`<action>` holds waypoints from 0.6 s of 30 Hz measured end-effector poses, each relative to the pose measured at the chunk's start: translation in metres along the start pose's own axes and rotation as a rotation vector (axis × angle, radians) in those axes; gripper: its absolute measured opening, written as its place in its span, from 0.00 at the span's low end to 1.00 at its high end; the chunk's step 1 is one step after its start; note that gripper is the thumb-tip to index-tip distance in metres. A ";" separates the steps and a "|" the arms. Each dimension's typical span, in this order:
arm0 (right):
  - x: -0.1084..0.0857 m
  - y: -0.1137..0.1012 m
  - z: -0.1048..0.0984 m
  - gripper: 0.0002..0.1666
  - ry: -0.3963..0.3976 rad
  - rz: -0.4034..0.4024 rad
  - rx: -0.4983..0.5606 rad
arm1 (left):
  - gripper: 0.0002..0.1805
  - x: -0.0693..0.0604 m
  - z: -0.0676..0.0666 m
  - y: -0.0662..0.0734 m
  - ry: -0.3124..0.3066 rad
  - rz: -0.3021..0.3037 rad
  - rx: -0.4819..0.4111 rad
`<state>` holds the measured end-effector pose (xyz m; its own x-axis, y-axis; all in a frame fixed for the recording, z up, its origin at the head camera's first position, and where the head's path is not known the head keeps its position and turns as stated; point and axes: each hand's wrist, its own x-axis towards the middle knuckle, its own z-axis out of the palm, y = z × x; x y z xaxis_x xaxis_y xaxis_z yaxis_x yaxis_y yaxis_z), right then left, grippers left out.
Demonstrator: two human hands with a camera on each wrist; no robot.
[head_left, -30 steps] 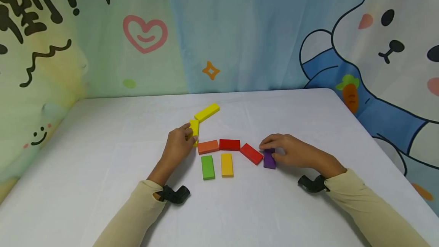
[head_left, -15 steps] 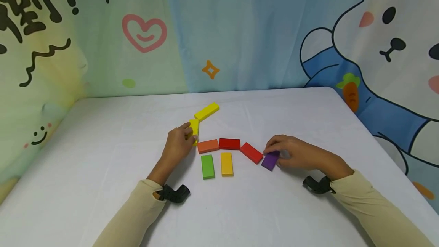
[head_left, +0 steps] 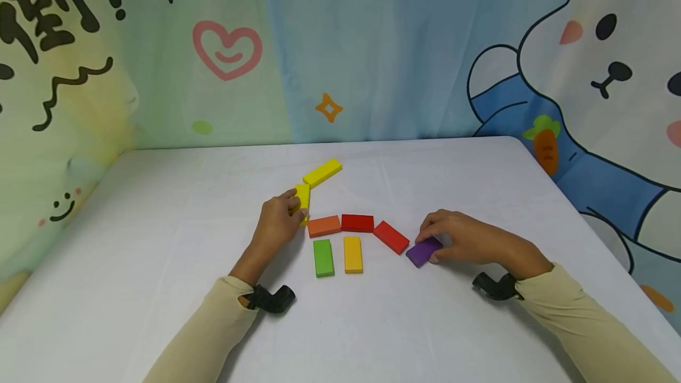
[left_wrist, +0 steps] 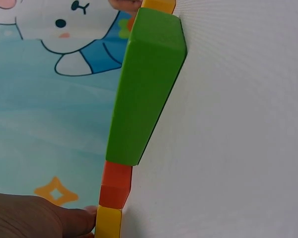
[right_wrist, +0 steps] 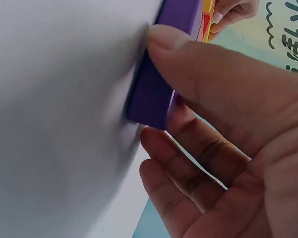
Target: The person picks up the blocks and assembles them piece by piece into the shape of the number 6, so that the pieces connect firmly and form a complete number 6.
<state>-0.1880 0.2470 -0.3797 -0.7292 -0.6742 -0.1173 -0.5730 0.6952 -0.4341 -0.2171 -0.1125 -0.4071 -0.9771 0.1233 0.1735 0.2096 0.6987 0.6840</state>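
Note:
My right hand (head_left: 460, 238) pinches a purple block (head_left: 422, 252) between thumb and fingers; in the right wrist view the thumb lies along the face of that purple block (right_wrist: 156, 94). The purple block's left end lies close by a tilted red block (head_left: 391, 237). On the other side, my left hand (head_left: 276, 223) holds a yellow block (head_left: 303, 198) by its left edge, thumb near its lower end. An orange block (head_left: 324, 226) and another red block (head_left: 357, 223) run in a row between the two hands.
Beyond the left hand, another yellow block (head_left: 322, 173) lies slanted. A green block (head_left: 323, 258) and an amber block (head_left: 353, 255) lie nearer me, below the row. The white table (head_left: 351, 336) ends at a printed cloth backdrop (head_left: 383, 64).
My right hand has shifted slightly right and turned the purple block from nearly upright in view to a slant rising rightward. My left hand stays on the yellow block.

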 end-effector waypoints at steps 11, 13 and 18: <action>-0.006 -0.002 0.002 0.22 0.000 -0.052 0.007 | 0.14 0.000 -0.001 0.000 0.009 0.015 -0.008; -0.006 -0.003 0.002 0.21 -0.004 -0.056 0.009 | 0.13 0.000 -0.001 0.000 0.010 0.015 -0.008; -0.006 -0.007 0.002 0.20 -0.021 -0.054 0.027 | 0.14 0.000 -0.001 0.000 0.007 0.014 -0.004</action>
<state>-0.1790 0.2454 -0.3779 -0.6897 -0.7155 -0.1115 -0.6006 0.6512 -0.4639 -0.2169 -0.1130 -0.4067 -0.9738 0.1278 0.1883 0.2234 0.6944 0.6840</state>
